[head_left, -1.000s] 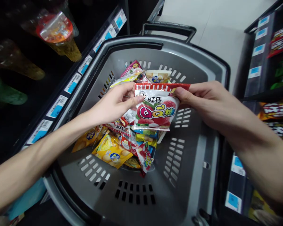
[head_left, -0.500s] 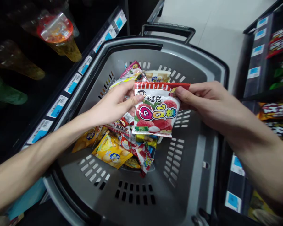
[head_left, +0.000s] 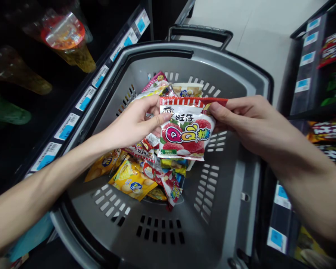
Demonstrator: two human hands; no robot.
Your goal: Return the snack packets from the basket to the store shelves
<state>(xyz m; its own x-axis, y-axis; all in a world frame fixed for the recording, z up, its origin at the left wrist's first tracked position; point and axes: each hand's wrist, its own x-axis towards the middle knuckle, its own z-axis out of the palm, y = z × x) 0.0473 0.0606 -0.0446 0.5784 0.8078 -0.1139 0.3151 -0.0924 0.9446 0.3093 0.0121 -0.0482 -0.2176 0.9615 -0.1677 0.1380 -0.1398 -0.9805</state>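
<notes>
A white and red bag of gummy candy (head_left: 184, 130), printed with lychees and "QQ", is stretched between both hands above the basket. My left hand (head_left: 141, 121) pinches its left edge, thumb on the front. On the other side, my right hand (head_left: 240, 116) grips the upper right corner, with the thumb in front and the fingers behind. Beneath lies a heap of small snack bags in the grey shopping basket (head_left: 201, 235). Among them are a yellow bag (head_left: 133, 181) and a red and white bag (head_left: 172, 186). The bag in my hands covers part of the heap.
To the left runs a dark shelf with price tags (head_left: 67, 127) and clear containers (head_left: 64, 33). On the right, another shelf holds bright packets (head_left: 332, 130). The basket's black handle (head_left: 201, 31) stands at its far end, beside pale floor tiles (head_left: 257, 22).
Both hands keep the same hold on the bag. Its right side and my right hand have shifted very slightly to the right; the heap below looks the same.
</notes>
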